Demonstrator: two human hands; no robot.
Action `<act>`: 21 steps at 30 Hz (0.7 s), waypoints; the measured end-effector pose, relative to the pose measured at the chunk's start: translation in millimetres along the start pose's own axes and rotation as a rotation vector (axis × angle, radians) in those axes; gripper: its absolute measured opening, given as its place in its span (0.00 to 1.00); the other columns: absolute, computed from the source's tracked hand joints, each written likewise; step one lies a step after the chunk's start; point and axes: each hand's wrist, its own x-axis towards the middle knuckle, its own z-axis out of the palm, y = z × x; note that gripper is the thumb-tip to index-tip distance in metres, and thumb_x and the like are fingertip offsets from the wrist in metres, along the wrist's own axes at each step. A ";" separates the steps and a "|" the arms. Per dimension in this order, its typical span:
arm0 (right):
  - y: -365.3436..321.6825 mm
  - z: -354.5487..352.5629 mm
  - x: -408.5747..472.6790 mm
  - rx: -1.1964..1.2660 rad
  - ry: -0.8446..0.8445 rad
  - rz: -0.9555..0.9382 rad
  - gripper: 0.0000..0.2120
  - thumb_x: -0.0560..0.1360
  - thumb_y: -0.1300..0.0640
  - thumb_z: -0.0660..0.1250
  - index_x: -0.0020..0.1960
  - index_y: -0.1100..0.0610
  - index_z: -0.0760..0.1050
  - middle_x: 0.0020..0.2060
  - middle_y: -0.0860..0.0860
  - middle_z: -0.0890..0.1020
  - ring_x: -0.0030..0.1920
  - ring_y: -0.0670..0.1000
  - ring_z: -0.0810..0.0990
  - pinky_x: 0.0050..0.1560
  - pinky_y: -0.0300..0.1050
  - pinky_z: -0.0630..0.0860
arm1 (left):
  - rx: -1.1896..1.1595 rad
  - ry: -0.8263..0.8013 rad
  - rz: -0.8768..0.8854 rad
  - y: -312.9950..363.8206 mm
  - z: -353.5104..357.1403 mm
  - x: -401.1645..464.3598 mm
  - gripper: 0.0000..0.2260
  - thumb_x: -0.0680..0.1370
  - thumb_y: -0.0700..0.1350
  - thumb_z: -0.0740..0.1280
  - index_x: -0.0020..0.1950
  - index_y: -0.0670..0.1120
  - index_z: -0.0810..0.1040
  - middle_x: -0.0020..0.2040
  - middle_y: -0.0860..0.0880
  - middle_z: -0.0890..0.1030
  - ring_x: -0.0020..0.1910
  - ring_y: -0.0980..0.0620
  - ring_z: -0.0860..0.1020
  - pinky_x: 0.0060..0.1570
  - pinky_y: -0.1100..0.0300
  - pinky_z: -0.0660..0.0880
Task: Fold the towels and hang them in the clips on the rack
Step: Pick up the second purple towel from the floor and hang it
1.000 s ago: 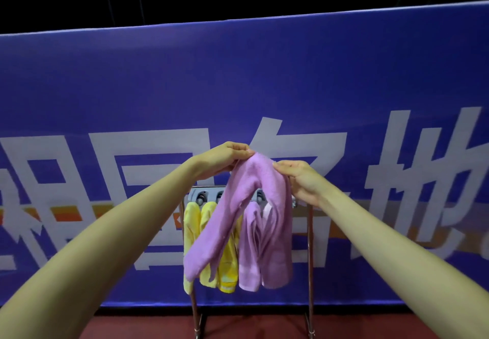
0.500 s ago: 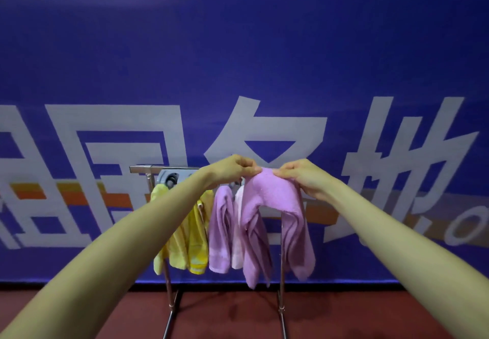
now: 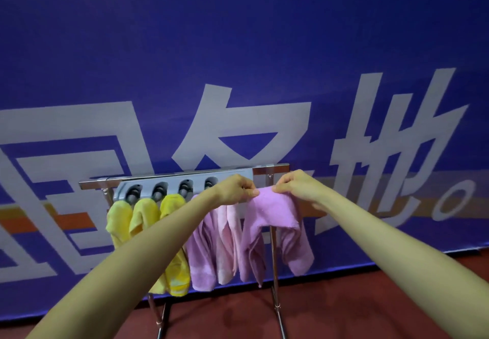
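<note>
Purple towel (image 3: 275, 222): held up at the right end of the rack, top fold stretched between both hands, body draped in two hanging lobes. Cloth is soft terry, matte, slightly fuzzy at the cut edge; it sags under its own weight.

Left hand (image 3: 235, 190): fingers pinched shut on the towel's top edge at its 10 o'clock corner. Right hand (image 3: 296, 187): pinched shut on the same edge at 1 o'clock. Both hands sit just in front of the clip strip (image 3: 185, 184), at its right end.

Progress, judged from the layout: three yellow towels (image 3: 145, 214) hang bunched from the first three clips; a second purple towel (image 3: 203, 246) and a pale pink towel (image 3: 227, 232) hang at 9 o'clock of the held one, their clips hidden behind the left forearm. The held towel is folded but not yet clipped, as far as I can tell; whether a free clip lies behind the hands cannot be seen. Probably the last or near-last item; no loose towels in view.

Clip strip: grey plastic bar with round dark rollers in recessed sockets. Rack (image 3: 275, 259): thin polished metal tubing, flat top rail, upright legs reaching the floor (image 3: 344, 307), which is dark red and smooth. Behind, at 12 o'clock: blue fabric banner (image 3: 238, 47) with large white characters.
</note>
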 end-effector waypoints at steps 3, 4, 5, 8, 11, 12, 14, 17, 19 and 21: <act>9.9 8.0 25.4 0.003 -0.018 0.026 0.04 0.74 0.64 0.67 0.42 0.61 0.80 0.37 0.50 0.78 0.40 0.45 0.74 0.39 0.34 0.69 | 0.090 -0.015 0.006 -15.7 -2.4 21.5 0.11 0.79 0.45 0.65 0.39 0.41 0.78 0.40 0.45 0.74 0.40 0.51 0.70 0.44 0.59 0.68; 12.7 10.8 32.5 0.004 -0.028 0.033 0.04 0.74 0.64 0.67 0.41 0.60 0.80 0.36 0.49 0.78 0.39 0.45 0.74 0.38 0.34 0.69 | 0.118 -0.022 0.011 -21.1 -2.5 27.3 0.11 0.79 0.46 0.65 0.40 0.41 0.78 0.40 0.45 0.74 0.40 0.51 0.70 0.46 0.57 0.69; 16.4 13.9 43.4 -0.001 -0.036 0.044 0.04 0.74 0.64 0.67 0.41 0.60 0.80 0.36 0.49 0.78 0.39 0.45 0.74 0.37 0.34 0.69 | 0.136 -0.030 0.007 -28.8 -3.2 36.3 0.11 0.78 0.46 0.65 0.40 0.41 0.78 0.40 0.45 0.75 0.41 0.52 0.71 0.47 0.55 0.71; 27.2 23.5 66.8 -0.030 -0.047 0.055 0.03 0.74 0.63 0.68 0.42 0.61 0.80 0.38 0.51 0.78 0.38 0.45 0.74 0.37 0.34 0.69 | 0.179 -0.029 -0.009 -48.9 -4.2 54.9 0.11 0.78 0.46 0.66 0.42 0.40 0.80 0.42 0.42 0.79 0.41 0.52 0.72 0.51 0.52 0.73; 37.5 35.2 89.2 -0.020 -0.051 0.071 0.08 0.73 0.63 0.68 0.36 0.57 0.77 0.34 0.50 0.77 0.36 0.44 0.72 0.37 0.35 0.68 | 0.237 -0.008 0.000 -64.1 -6.6 69.7 0.12 0.78 0.46 0.65 0.46 0.37 0.80 0.43 0.42 0.78 0.42 0.51 0.72 0.47 0.57 0.70; 40.4 38.2 92.7 -0.012 -0.047 0.075 0.10 0.73 0.64 0.68 0.34 0.56 0.76 0.33 0.49 0.76 0.35 0.43 0.71 0.37 0.35 0.68 | 0.251 0.004 0.007 -65.7 -6.6 71.0 0.12 0.78 0.46 0.65 0.47 0.37 0.80 0.43 0.43 0.77 0.42 0.51 0.71 0.45 0.59 0.68; 44.3 43.7 104.9 0.000 -0.043 0.085 0.11 0.74 0.64 0.68 0.34 0.55 0.76 0.33 0.49 0.76 0.35 0.44 0.72 0.37 0.36 0.68 | 0.273 0.027 0.003 -71.6 -7.4 78.4 0.12 0.78 0.46 0.65 0.47 0.37 0.80 0.43 0.42 0.78 0.42 0.51 0.71 0.44 0.59 0.67; 46.4 47.2 120.2 0.007 -0.036 0.107 0.10 0.75 0.63 0.67 0.35 0.56 0.76 0.35 0.49 0.77 0.37 0.44 0.73 0.38 0.37 0.69 | 0.286 0.059 -0.020 -80.6 -9.5 90.3 0.13 0.78 0.47 0.65 0.46 0.38 0.80 0.44 0.41 0.80 0.41 0.50 0.71 0.43 0.58 0.69; 49.6 50.8 127.1 0.007 -0.015 0.112 0.10 0.75 0.63 0.67 0.35 0.56 0.76 0.35 0.49 0.77 0.37 0.44 0.74 0.41 0.38 0.71 | 0.310 0.076 -0.024 -85.7 -8.0 96.4 0.13 0.78 0.48 0.64 0.45 0.39 0.80 0.46 0.42 0.81 0.42 0.46 0.74 0.46 0.55 0.71; 54.8 55.0 131.6 -0.018 0.006 0.121 0.10 0.74 0.63 0.68 0.35 0.55 0.76 0.35 0.48 0.77 0.38 0.45 0.74 0.44 0.40 0.71 | 0.354 0.097 -0.043 -87.9 -4.9 100.0 0.12 0.78 0.50 0.63 0.47 0.42 0.81 0.48 0.42 0.82 0.47 0.43 0.77 0.47 0.53 0.73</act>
